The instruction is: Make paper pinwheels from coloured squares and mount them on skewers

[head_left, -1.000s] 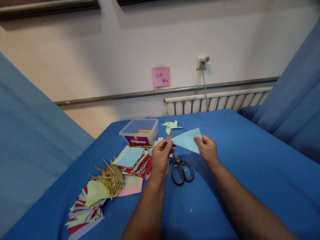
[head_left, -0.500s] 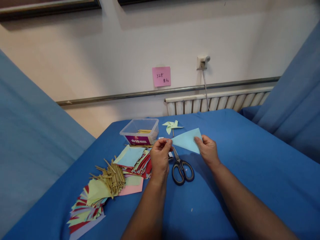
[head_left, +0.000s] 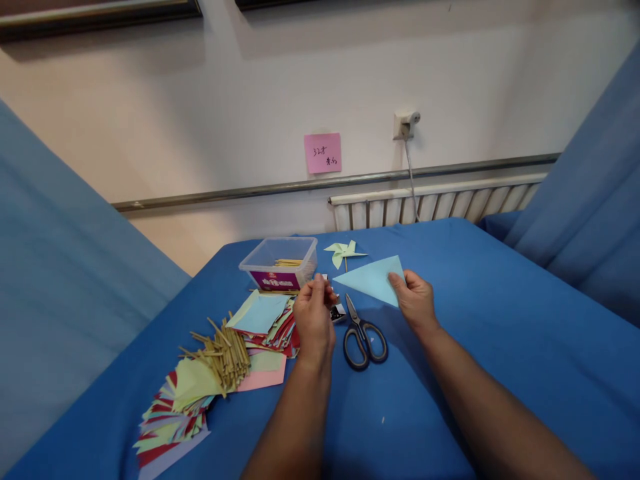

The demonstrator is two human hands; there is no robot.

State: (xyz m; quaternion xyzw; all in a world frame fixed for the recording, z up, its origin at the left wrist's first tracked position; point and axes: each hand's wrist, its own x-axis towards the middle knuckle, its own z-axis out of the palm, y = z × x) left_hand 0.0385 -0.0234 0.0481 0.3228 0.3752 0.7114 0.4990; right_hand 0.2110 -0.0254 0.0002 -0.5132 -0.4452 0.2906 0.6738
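A light blue paper folded into a triangle [head_left: 373,279] is pinched at its right side between the thumb and fingers of my right hand [head_left: 417,298]. Its long point aims left. Just left of that tip, clear of the paper, is my left hand [head_left: 314,313], thumb against curled fingers, with nothing visible in them. Black-handled scissors [head_left: 361,335] lie below the paper, blades closed, tips pointing away from me. A pale green paper pinwheel [head_left: 345,253] on a stick lies beyond the paper. Small black-and-white items [head_left: 339,311] are partly hidden by my left hand.
A clear plastic box [head_left: 279,263] with sticks stands at the back. To the left lie coloured paper sheets [head_left: 263,313], a heap of thin sticks [head_left: 225,353] and fanned papers [head_left: 173,423] on the blue tablecloth [head_left: 500,333]. A radiator [head_left: 440,200] lines the wall behind.
My left hand has let go of the pointed end of the blue paper and moved slightly left. The right hand keeps its hold, almost still.
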